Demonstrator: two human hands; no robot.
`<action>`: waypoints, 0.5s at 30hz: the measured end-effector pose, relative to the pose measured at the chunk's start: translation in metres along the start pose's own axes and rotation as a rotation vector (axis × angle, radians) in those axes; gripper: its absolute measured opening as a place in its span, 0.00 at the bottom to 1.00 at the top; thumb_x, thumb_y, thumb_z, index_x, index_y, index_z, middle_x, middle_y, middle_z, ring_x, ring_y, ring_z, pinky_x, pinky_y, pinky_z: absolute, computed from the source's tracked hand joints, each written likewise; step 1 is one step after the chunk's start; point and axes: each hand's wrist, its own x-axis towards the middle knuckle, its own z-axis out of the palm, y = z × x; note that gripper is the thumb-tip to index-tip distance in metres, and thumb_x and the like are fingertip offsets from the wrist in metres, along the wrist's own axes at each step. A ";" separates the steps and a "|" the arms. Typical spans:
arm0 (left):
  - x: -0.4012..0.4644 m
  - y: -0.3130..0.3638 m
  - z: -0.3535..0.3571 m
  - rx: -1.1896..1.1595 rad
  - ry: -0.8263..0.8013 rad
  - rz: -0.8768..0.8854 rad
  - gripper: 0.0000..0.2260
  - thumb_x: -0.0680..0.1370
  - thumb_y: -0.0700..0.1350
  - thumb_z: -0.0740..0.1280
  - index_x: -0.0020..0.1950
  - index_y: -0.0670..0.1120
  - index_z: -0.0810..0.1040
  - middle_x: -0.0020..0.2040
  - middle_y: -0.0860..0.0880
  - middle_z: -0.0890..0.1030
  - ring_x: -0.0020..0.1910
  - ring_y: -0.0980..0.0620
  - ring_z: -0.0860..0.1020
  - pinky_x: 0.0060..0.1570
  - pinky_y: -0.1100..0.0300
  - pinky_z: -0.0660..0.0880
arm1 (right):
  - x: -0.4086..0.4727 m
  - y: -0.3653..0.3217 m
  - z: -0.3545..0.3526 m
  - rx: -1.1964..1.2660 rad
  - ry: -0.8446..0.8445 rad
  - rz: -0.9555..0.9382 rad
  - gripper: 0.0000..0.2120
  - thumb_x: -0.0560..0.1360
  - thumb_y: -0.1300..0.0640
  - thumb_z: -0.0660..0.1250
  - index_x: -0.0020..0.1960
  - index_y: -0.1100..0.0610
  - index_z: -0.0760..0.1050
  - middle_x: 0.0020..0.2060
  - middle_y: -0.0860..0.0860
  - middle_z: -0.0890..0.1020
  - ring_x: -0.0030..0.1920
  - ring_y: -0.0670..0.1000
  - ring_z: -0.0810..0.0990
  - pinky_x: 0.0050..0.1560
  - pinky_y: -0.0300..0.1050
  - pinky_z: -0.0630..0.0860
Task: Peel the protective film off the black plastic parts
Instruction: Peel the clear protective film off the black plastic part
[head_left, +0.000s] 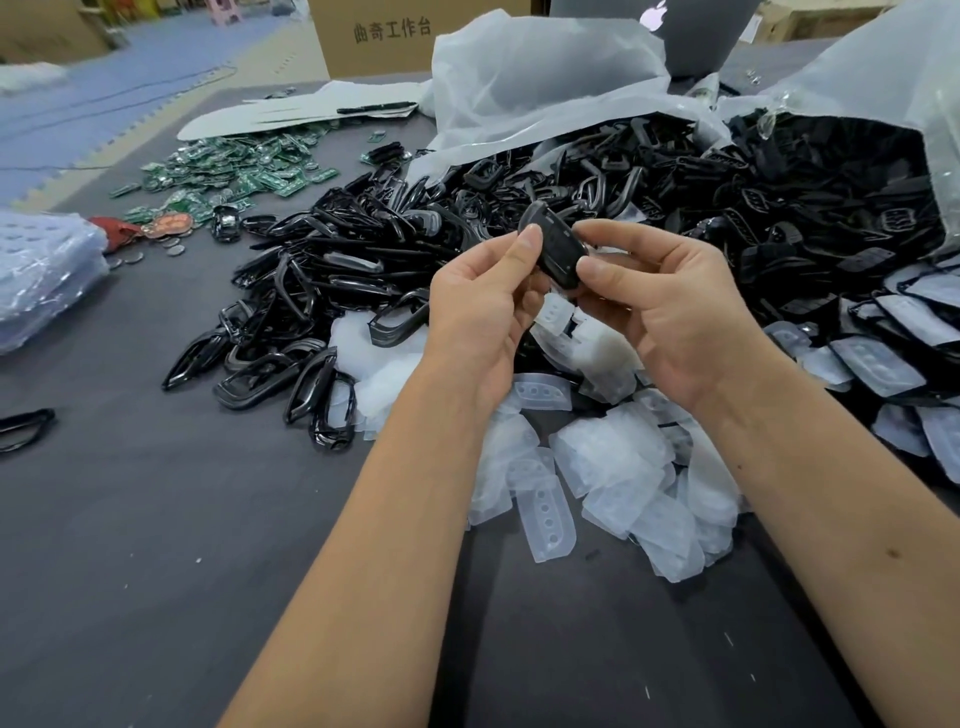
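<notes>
Both hands are pinching one black plastic part (555, 249) above the counter (156, 519).
The left hand (483, 312) is gripping its left edge with thumb and curled fingers, while the right hand (670, 306) is pinching its lower right end; it is hovering over a heap of peeled film pieces (613, 457), beside black frames (311, 291).

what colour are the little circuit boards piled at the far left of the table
Green circuit boards, with small silvery spots; the head view, the only one, shows them.

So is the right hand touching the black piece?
Touching. The head view shows the right hand pinching the black piece with its thumb on the lower edge.
</notes>
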 end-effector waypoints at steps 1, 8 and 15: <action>0.000 -0.001 0.000 -0.013 -0.004 0.002 0.05 0.81 0.40 0.70 0.46 0.42 0.83 0.38 0.47 0.83 0.31 0.57 0.77 0.32 0.67 0.75 | 0.000 0.000 0.000 -0.009 0.018 -0.026 0.12 0.75 0.69 0.72 0.54 0.57 0.85 0.42 0.56 0.87 0.47 0.55 0.85 0.63 0.57 0.81; -0.001 -0.002 -0.001 -0.079 -0.066 0.032 0.05 0.81 0.38 0.69 0.54 0.39 0.83 0.45 0.44 0.86 0.39 0.53 0.82 0.41 0.63 0.80 | 0.002 -0.003 -0.007 0.030 -0.080 -0.073 0.17 0.67 0.64 0.75 0.56 0.60 0.82 0.36 0.51 0.86 0.42 0.53 0.86 0.56 0.50 0.83; -0.002 -0.007 -0.001 0.066 -0.023 0.095 0.08 0.81 0.37 0.70 0.58 0.35 0.82 0.43 0.44 0.83 0.33 0.57 0.76 0.36 0.64 0.69 | 0.004 -0.005 -0.015 0.006 -0.095 0.042 0.21 0.74 0.73 0.71 0.64 0.58 0.80 0.43 0.54 0.86 0.48 0.52 0.86 0.52 0.43 0.82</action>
